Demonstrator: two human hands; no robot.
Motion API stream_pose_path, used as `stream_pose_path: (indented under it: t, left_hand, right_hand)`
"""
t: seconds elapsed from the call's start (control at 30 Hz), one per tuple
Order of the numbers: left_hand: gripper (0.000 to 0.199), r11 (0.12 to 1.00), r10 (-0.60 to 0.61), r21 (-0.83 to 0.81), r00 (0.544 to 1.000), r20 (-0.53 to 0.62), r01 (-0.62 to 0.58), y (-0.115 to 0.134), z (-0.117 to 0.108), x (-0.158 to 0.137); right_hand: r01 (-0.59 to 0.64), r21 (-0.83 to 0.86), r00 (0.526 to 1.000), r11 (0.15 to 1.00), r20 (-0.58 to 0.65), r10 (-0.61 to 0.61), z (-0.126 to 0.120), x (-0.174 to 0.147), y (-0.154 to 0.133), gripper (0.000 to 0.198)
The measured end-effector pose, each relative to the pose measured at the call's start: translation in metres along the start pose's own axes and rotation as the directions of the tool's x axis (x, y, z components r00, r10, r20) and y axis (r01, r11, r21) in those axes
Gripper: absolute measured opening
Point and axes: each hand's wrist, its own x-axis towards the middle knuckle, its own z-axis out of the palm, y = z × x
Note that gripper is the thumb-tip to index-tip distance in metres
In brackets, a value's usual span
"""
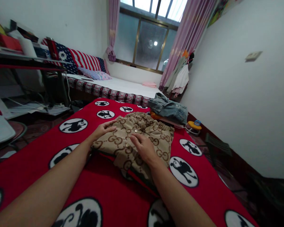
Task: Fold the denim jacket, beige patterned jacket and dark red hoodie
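Tan pants [118, 138] with a brown letter pattern, a gathered waistband and a red-and-green side stripe lie partly folded on the red blanket [90, 176]. My left hand [104, 129] rests on their left edge, fingers stretched out over the cloth. Flat on the middle of the pants, my right hand [144, 146] has its fingers extended, partly hidden by the back of the hand. Just beyond the pants, a stack of folded clothes has a denim garment [168, 107] on top.
A bed with a white sheet [130, 86] stands under the window. To the left are a cluttered desk [30, 63] and a chair seat [1, 129]. At the right, a small yellow-topped stool [194, 125] is by the wall, near hanging clothes [181, 78].
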Motion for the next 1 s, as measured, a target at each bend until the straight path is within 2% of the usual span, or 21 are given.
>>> stream_pose_path:
  t: [0.07,0.2,0.27,0.33,0.4,0.47,0.5,0.53,0.6,0.67,0.7,0.77,0.87,0.93,1.0]
  left_hand:
    - [0.089,1.0,-0.004,0.001,1.0,-0.011,0.004,0.0,0.0,-0.002]
    - [0.088,0.999,-0.027,-0.03,0.999,-0.035,0.026,0.005,0.002,-0.004]
    - [0.088,1.0,-0.014,-0.016,0.998,-0.061,0.013,0.007,0.003,-0.005]
    - [0.087,1.0,0.001,0.016,0.995,-0.098,0.001,0.008,0.002,-0.005]
    - [0.086,0.999,0.017,0.036,0.993,-0.121,-0.013,0.008,0.001,-0.005]
    - [0.084,0.999,0.034,0.039,0.992,-0.123,-0.03,0.006,0.001,-0.005]
    - [0.082,0.999,0.042,0.036,0.992,-0.122,-0.038,0.005,0.0,-0.005]
    - [0.081,0.998,0.049,0.031,0.991,-0.123,-0.046,0.004,0.0,-0.004]
    - [0.08,0.998,0.062,0.016,0.989,-0.131,-0.06,0.002,0.001,-0.003]
    - [0.077,0.998,0.066,-0.001,0.988,-0.141,-0.067,0.0,0.001,-0.002]
    - [0.076,0.998,0.066,-0.009,0.987,-0.144,-0.068,0.0,0.001,-0.001]
    - [0.074,0.997,0.064,-0.033,0.986,-0.152,-0.07,-0.002,0.001,0.001]
    - [0.073,0.991,0.046,-0.118,0.978,-0.202,-0.07,-0.007,0.001,0.004]
    - [0.07,0.972,0.01,-0.226,0.968,-0.25,-0.068,-0.01,0.002,0.005]
    - [0.062,0.935,-0.025,-0.346,0.956,-0.293,-0.082,-0.012,0.003,0.005]
  right_hand:
    - [-0.071,-0.05,0.996,0.996,-0.066,0.067,-0.002,0.007,0.016,0.06]
    - [-0.127,-0.079,0.99,0.989,0.058,0.132,0.003,0.021,0.044,0.06]
    - [-0.14,-0.054,0.988,0.989,0.053,0.143,0.001,0.022,0.046,0.056]
    - [-0.143,-0.01,0.99,0.99,0.016,0.143,-0.008,0.013,0.036,0.052]
    - [-0.09,0.052,0.996,0.995,0.026,0.089,-0.021,-0.006,0.017,0.053]
    - [0.004,0.08,0.995,0.997,0.104,-0.013,-0.029,-0.031,-0.007,0.067]
    - [0.029,0.042,0.992,0.999,0.124,-0.034,-0.029,-0.043,-0.018,0.078]
    - [0.028,-0.023,0.988,0.999,0.151,-0.024,-0.026,-0.053,-0.028,0.089]
    - [-0.064,-0.168,0.981,0.984,0.171,0.093,-0.012,-0.064,-0.042,0.106]
    - [-0.121,-0.267,0.975,0.956,0.15,0.166,0.003,-0.062,-0.046,0.116]
    - [-0.118,-0.29,0.977,0.95,0.135,0.163,0.008,-0.057,-0.045,0.116]
    - [-0.056,-0.3,0.989,0.952,0.117,0.095,0.011,-0.045,-0.038,0.101]
    - [0.059,-0.259,0.992,0.964,0.125,-0.028,-0.006,-0.026,-0.023,0.056]
    - [0.129,-0.143,0.984,0.981,0.137,-0.11,-0.028,-0.012,-0.013,0.034]
    - [0.192,0.045,0.974,0.98,0.113,-0.196,-0.056,0.009,-0.009,0.023]
